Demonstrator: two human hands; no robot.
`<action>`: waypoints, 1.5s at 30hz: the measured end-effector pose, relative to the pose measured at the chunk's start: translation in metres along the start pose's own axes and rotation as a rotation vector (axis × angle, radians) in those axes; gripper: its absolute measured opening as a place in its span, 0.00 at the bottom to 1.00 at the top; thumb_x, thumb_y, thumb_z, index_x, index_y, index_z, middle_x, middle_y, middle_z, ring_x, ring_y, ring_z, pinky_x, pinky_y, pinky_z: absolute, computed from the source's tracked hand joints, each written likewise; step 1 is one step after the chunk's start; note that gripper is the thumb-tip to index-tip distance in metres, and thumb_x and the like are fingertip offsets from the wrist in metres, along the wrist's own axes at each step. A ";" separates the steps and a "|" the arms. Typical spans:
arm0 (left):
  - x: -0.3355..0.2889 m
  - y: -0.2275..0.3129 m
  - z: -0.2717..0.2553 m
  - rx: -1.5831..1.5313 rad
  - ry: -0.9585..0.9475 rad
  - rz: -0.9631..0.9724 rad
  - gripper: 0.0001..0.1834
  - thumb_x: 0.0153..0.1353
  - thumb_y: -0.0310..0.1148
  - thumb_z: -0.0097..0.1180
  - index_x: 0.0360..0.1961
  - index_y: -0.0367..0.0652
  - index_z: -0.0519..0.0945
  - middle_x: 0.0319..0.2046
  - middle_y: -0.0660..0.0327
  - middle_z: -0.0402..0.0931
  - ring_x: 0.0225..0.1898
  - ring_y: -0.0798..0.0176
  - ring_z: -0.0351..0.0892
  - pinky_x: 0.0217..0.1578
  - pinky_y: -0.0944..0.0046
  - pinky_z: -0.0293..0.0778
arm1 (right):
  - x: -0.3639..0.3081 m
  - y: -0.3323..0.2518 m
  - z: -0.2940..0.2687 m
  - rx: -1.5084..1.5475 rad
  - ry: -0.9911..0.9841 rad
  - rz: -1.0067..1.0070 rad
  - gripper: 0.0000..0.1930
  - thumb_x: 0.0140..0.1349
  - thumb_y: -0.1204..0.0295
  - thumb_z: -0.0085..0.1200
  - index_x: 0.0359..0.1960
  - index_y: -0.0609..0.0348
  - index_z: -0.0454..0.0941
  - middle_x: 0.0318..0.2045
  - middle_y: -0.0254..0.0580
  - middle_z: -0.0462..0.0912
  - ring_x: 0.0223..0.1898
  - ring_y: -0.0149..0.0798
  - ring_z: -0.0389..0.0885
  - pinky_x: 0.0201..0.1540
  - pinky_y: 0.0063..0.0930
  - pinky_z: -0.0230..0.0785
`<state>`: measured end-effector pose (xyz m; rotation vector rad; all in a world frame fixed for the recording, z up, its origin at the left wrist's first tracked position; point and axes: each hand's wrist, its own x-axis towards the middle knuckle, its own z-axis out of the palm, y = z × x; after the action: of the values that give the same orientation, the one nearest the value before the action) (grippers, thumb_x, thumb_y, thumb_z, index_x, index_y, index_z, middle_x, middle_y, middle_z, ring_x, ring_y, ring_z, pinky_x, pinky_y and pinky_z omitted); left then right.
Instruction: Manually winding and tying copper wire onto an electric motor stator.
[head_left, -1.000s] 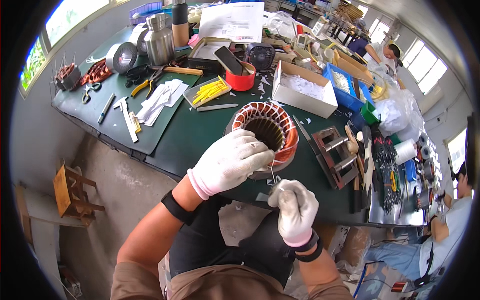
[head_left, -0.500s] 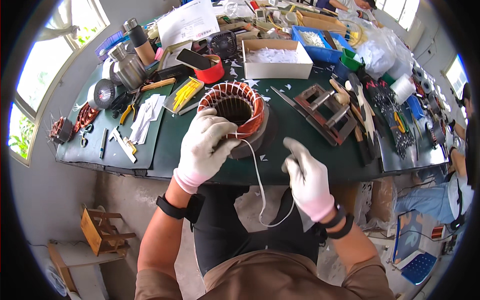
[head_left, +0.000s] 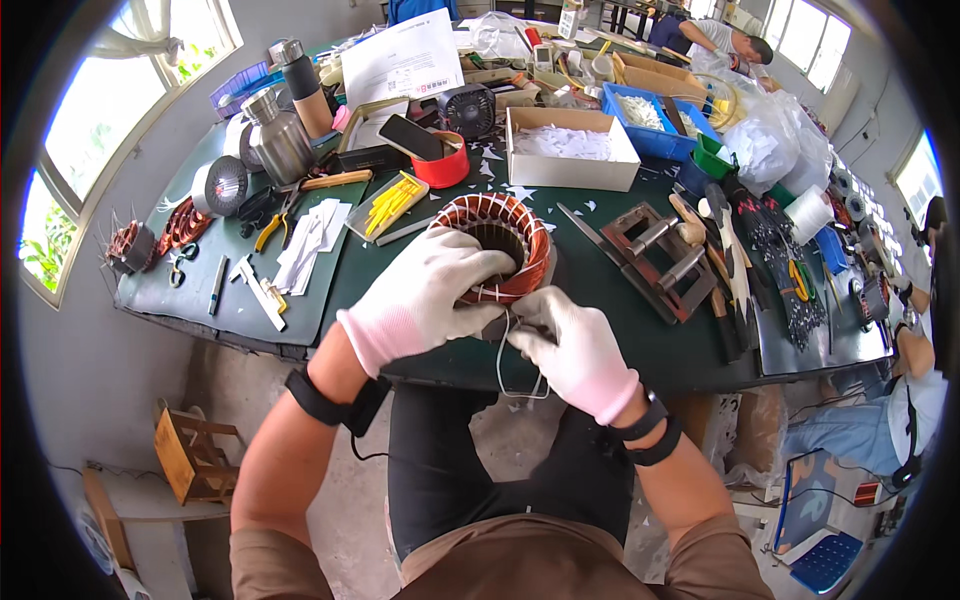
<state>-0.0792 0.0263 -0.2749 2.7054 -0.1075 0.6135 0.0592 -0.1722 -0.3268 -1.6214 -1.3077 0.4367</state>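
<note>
A motor stator (head_left: 538,245) with copper-coloured windings laced in white stands on the table before me, its round bore facing up. My left hand (head_left: 430,290), in a white glove, is closed over the stator's near left rim, fingertips at the bore's edge. By the near right side of the rim, my gloved right hand (head_left: 582,350) pinches a thin white cord (head_left: 501,368). The cord runs from the rim and hangs in a loop over the table's front edge. Its very end is hidden by my right fingers.
Right of the stator lies a metal frame fixture (head_left: 665,255) beside long tools. Behind stand a white box of paper pieces (head_left: 625,172) and a red tin (head_left: 452,168). Yellow sticks (head_left: 392,203), paper strips (head_left: 305,250) and pliers (head_left: 272,228) lie left. A person (head_left: 710,40) bends over at the far right.
My right hand has come up and left to the stator's rim with the cord. My left hand has shifted its grip on the rim. The cord's hanging loop is shorter.
</note>
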 end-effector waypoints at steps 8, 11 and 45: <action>-0.010 0.030 -0.001 0.414 0.202 -0.075 0.38 0.48 0.38 0.79 0.62 0.39 0.81 0.59 0.47 0.81 0.64 0.39 0.75 0.70 0.40 0.67 | -0.009 -0.028 -0.008 0.251 0.305 -0.279 0.26 0.65 0.83 0.66 0.65 0.63 0.79 0.36 0.43 0.90 0.33 0.29 0.89 0.40 0.25 0.80; -0.005 0.029 0.003 0.234 0.097 -0.063 0.36 0.50 0.34 0.77 0.62 0.40 0.81 0.48 0.49 0.83 0.58 0.40 0.79 0.69 0.42 0.68 | 0.002 -0.028 -0.010 0.525 0.166 -0.004 0.29 0.68 0.83 0.64 0.70 0.71 0.72 0.45 0.42 0.89 0.36 0.23 0.84 0.45 0.21 0.79; -0.022 0.019 0.045 0.117 0.422 0.222 0.21 0.47 0.18 0.67 0.46 0.37 0.87 0.45 0.51 0.85 0.46 0.44 0.86 0.51 0.48 0.82 | -0.072 -0.022 -0.003 0.820 0.150 0.040 0.27 0.72 0.81 0.63 0.72 0.65 0.71 0.35 0.38 0.83 0.28 0.26 0.80 0.34 0.22 0.75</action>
<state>-0.0836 -0.0082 -0.3160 2.6257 -0.2702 1.2763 0.0236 -0.2387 -0.3274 -0.9622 -0.8130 0.7420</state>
